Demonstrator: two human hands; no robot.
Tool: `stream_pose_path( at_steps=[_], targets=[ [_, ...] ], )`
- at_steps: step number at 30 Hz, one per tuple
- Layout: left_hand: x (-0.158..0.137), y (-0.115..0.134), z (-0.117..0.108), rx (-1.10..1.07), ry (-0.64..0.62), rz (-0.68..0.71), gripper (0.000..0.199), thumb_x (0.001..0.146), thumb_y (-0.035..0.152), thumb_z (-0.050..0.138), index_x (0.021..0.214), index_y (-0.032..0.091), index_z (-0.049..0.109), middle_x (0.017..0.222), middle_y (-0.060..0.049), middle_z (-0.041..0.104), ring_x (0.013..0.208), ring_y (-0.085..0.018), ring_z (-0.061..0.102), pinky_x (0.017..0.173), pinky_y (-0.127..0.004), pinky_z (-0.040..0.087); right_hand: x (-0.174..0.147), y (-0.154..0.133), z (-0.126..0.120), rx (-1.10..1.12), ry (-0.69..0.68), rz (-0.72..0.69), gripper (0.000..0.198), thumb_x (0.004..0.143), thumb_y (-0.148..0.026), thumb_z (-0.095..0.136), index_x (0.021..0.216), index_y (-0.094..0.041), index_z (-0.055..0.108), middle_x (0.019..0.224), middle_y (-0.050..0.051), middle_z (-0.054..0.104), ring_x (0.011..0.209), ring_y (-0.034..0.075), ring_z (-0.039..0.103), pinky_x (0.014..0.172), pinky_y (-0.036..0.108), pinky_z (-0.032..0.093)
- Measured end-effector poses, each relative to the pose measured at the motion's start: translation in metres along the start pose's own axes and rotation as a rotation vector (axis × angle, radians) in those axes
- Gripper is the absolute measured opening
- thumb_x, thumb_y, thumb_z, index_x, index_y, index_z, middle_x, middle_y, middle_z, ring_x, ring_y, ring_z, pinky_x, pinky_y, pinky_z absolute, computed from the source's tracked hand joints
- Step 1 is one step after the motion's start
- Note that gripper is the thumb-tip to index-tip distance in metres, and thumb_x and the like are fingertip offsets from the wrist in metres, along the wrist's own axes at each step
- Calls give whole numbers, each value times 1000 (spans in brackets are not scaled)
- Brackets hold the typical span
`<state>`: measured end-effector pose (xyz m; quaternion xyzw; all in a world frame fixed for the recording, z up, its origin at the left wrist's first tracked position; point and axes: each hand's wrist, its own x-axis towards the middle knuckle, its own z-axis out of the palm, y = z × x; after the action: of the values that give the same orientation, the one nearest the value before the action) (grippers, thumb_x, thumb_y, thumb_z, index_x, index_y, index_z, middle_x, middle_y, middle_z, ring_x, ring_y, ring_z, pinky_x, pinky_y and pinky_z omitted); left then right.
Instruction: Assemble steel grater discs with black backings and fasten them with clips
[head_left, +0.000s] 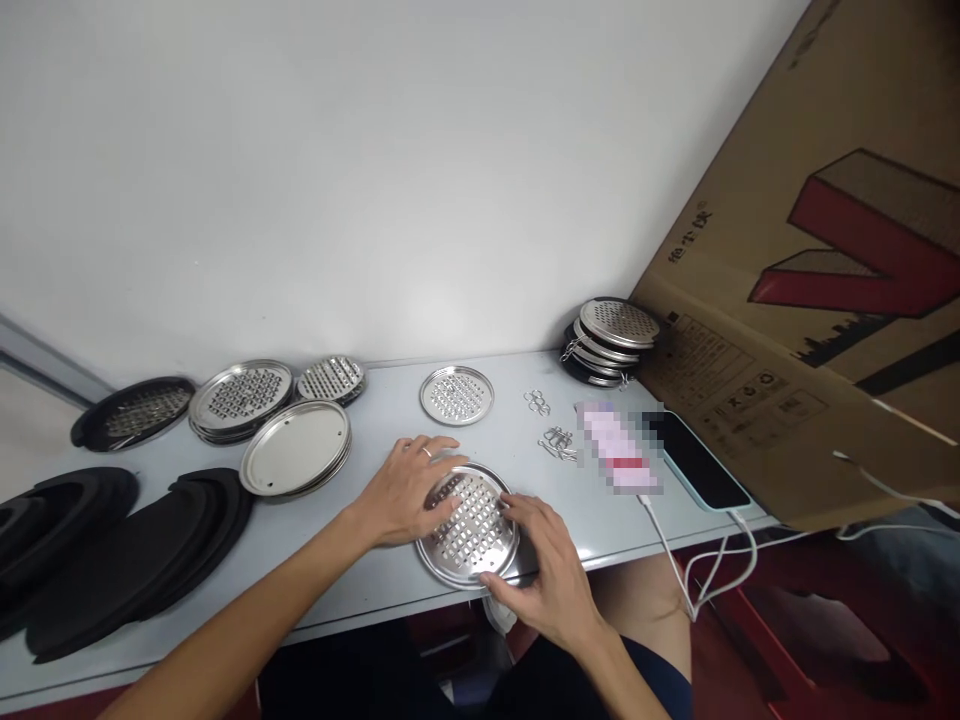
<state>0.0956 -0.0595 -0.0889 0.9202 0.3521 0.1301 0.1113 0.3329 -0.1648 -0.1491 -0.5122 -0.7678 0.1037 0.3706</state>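
A round metal grater disc [471, 530] with rows of raised holes lies near the table's front edge, between my hands. My left hand [411, 490] is at its upper left, the fingers curved along the far rim and the thumb over the perforated face. At the right rim, my right hand [547, 575] has its fingertips on the edge and its thumb at the lower side. A second grater disc [457, 395] rests flat behind them. Small metal rings [537, 402] and a little pile of wire clips [559, 441] lie to the right.
Leftward are black round plates [142, 560], smooth metal discs [296, 450], and grater stacks [241, 393] [331, 379]. A mixed stack [619, 325] stands by a cardboard box [810, 300]. A phone [705, 465] with a white cable [701, 600] is at the right, beside a pixelated item [619, 450].
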Motion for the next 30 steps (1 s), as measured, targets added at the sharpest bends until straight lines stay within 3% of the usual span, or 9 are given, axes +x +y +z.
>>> stream_pose_path(
  at_steps=[6, 13, 17, 20, 22, 25, 28, 30],
  targets=[
    [-54, -13, -37, 166, 209, -239, 42, 94, 32, 55, 135, 23, 58, 137, -12, 58, 123, -31, 56, 101, -50, 43, -1, -1, 0, -64, -55, -61, 80, 68, -63, 82, 127, -19, 53, 136, 19, 59, 124, 39, 58, 102, 59, 48],
    [-109, -44, -65, 366, 213, -538, 32, 91, 39, 58, 117, 23, 68, 116, -9, 72, 106, -32, 67, 89, -45, 47, -3, -1, 9, -141, -44, 7, 61, 79, -51, 78, 128, -22, 55, 138, 16, 58, 125, 37, 58, 99, 56, 53],
    [-116, -53, -64, 348, 151, -545, 24, 95, 35, 53, 97, 23, 73, 100, -6, 76, 97, -29, 70, 82, -40, 47, -2, -3, 11, -160, -23, 58, 53, 87, -42, 71, 132, -23, 52, 140, 15, 57, 126, 35, 58, 99, 55, 54],
    [-115, -52, -68, 320, 181, -518, 23, 96, 36, 53, 94, 24, 73, 95, -5, 76, 92, -27, 71, 80, -38, 48, -2, -3, 11, -150, -10, 62, 52, 88, -41, 70, 133, -23, 52, 142, 16, 55, 127, 35, 57, 99, 54, 55],
    [-113, -46, -75, 336, 295, -520, 23, 97, 38, 53, 95, 24, 71, 97, -4, 76, 89, -27, 71, 79, -38, 49, -2, -3, 11, -133, -4, 65, 54, 86, -41, 72, 133, -22, 52, 142, 16, 55, 127, 36, 57, 98, 54, 55],
    [-110, -29, -87, 314, 583, -545, 23, 97, 41, 53, 98, 24, 68, 98, -4, 74, 89, -26, 70, 78, -36, 51, -3, -3, 11, -84, 3, 89, 58, 84, -42, 74, 134, -23, 51, 143, 17, 53, 128, 37, 56, 99, 56, 55],
    [-100, -4, -87, 99, 840, -575, 23, 92, 45, 61, 97, 23, 65, 89, -2, 71, 80, -21, 69, 73, -32, 53, -2, -4, 7, 32, 50, 168, 60, 86, -43, 72, 138, -23, 47, 145, 16, 51, 131, 37, 53, 103, 57, 51],
    [-88, 12, -75, -124, 892, -610, 24, 90, 46, 64, 95, 22, 63, 81, -1, 69, 70, -18, 67, 65, -29, 54, 1, -6, 2, 153, 97, 250, 61, 90, -43, 67, 142, -24, 44, 145, 16, 51, 129, 35, 55, 103, 56, 52]
  ],
)
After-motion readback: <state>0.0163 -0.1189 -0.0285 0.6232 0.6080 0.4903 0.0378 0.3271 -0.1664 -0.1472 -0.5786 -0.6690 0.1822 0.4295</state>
